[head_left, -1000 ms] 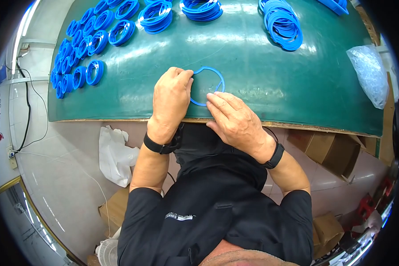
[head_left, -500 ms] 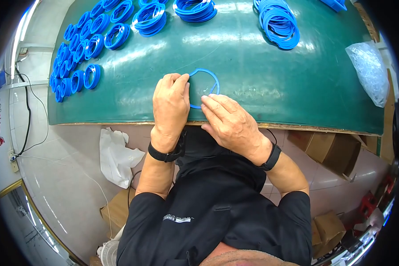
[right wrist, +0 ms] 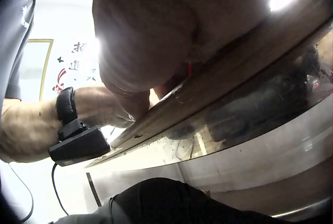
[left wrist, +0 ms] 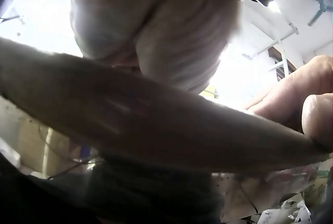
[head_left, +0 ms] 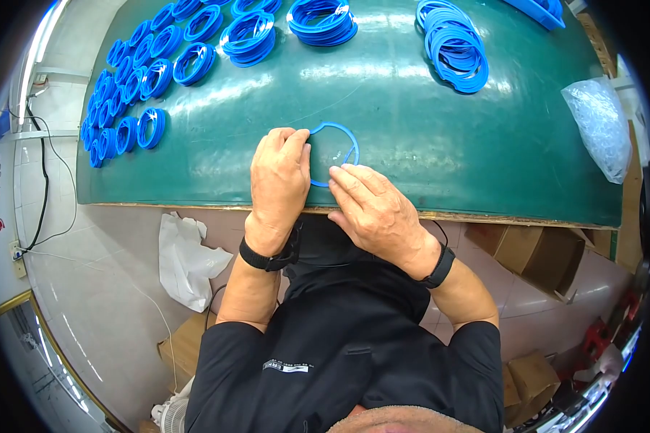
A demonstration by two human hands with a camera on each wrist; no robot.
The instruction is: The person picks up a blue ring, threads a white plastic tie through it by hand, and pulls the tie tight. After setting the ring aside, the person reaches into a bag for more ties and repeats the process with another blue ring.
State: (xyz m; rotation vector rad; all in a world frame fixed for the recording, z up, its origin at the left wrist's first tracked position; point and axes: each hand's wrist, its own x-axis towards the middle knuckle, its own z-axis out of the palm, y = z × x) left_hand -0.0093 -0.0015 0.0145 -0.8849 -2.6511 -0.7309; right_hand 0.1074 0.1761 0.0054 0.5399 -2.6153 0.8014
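A thin blue ring [head_left: 346, 130] lies flat on the green tabletop near its front edge, with a short blue strip crossing inside its right side. My left hand [head_left: 280, 173] pinches the ring's left side, fingers curled and thumb close to the index fingertip; the hand covers that part of the ring. Across from it, my right hand [head_left: 379, 209] lays nearly straight fingertips on the ring's lower right, its thumb apart below them. In the wrist views, the left hand [left wrist: 156, 31] and right hand [right wrist: 156, 31] appear close up and dark, and the ring is hidden.
Many blue ring bundles [head_left: 195, 63] fill the left and back of the green table [head_left: 498, 159]. A fanned pile of blue rings [head_left: 456, 58] lies back right, near a blue tray [head_left: 538, 13]. A clear plastic bag [head_left: 598, 126] sits at the right edge.
Both hands and the ring shift slightly left, then down in the head view, partly as the camera tilts. The left pinch and the right fingertips' touch on the ring stay much the same.
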